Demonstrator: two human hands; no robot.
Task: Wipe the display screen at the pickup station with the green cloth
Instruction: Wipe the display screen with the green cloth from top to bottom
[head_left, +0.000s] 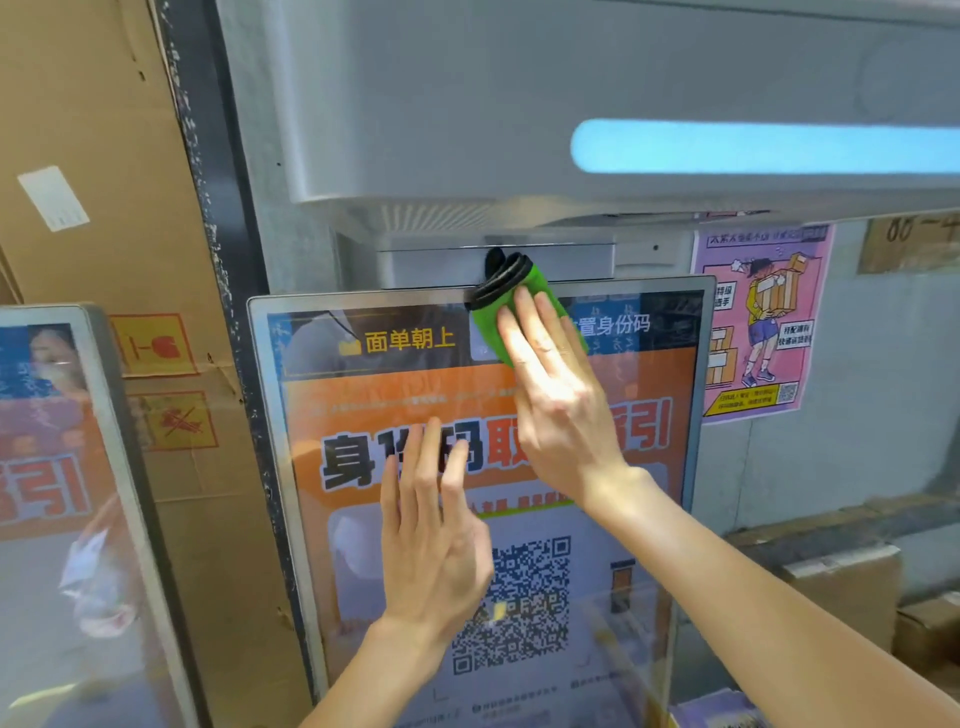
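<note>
Green cloth (524, 306) folded, pressed flat on the display screen (519, 519) at its top edge, black hem poking over the frame. My right hand (556, 400) lies on it, fingers straight, grip not closed, palm pinning cloth. My left hand (431, 540) flat mid-screen, fingers spread, holding nothing. Screen below and left bare; grey housing (493, 104) overhangs just above, pink poster (761, 317) to the right

Bright, even indoor light. A pale blue light strip (763, 146) glows on the grey housing overhead, its edges soft. The glossy display screen (483, 467) carries faint reflections and glare, and the right hand (561, 410) is washed out along its fingers. Straight edges bow towards the frame's borders; the left side looks blurred.
</note>
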